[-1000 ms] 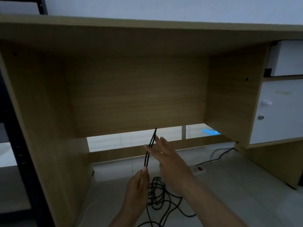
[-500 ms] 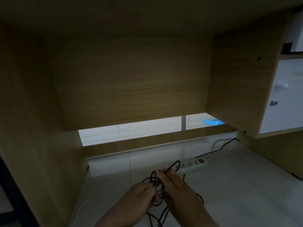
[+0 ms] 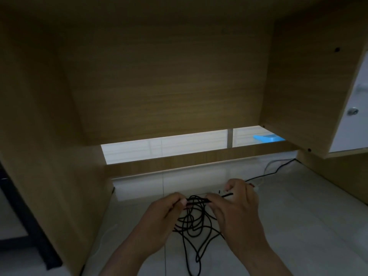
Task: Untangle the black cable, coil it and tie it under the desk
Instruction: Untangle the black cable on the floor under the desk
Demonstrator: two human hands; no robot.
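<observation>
A thin black cable (image 3: 192, 222) hangs in tangled loops between my hands, low over the white floor under the wooden desk (image 3: 169, 80). My left hand (image 3: 159, 218) pinches a doubled stretch of it at the left. My right hand (image 3: 237, 208) pinches the same stretch a short way to the right, so the strands run taut and level between the two. A short end sticks out past my right fingers. The loose loops droop below and trail toward me along the floor.
A white power strip (image 3: 255, 187) lies on the floor just behind my right hand, with a black and a white lead (image 3: 278, 167) running back right. The desk's side panels close in left and right. A white cabinet door (image 3: 352, 116) is at the right.
The view has dropped further under the desk. Both hands lowered the cable from upright to near the floor, then moved slightly apart, pulling a doubled stretch level between them.
</observation>
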